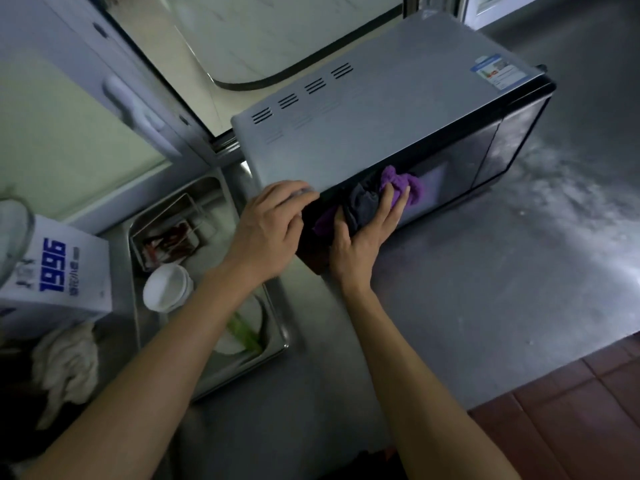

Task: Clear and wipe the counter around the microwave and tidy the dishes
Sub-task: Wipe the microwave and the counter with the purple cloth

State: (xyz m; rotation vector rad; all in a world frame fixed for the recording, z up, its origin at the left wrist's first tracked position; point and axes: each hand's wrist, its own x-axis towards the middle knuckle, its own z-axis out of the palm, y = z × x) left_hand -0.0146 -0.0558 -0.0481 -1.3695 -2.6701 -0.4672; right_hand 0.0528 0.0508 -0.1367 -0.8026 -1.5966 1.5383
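Bare forearms reach up from the lower frame. The right hand [367, 233] presses a purple cloth [401, 185] flat-fingered against the microwave [381, 123] door at centre; the left hand [273, 226] curls over its corner. A box [59, 271] at left reads "1996". Steel counter [485, 271], window [263, 39] beyond.

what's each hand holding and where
Right hand presses a purple cloth flat-fingered against the microwave door. Left hand grips the microwave's top front corner.
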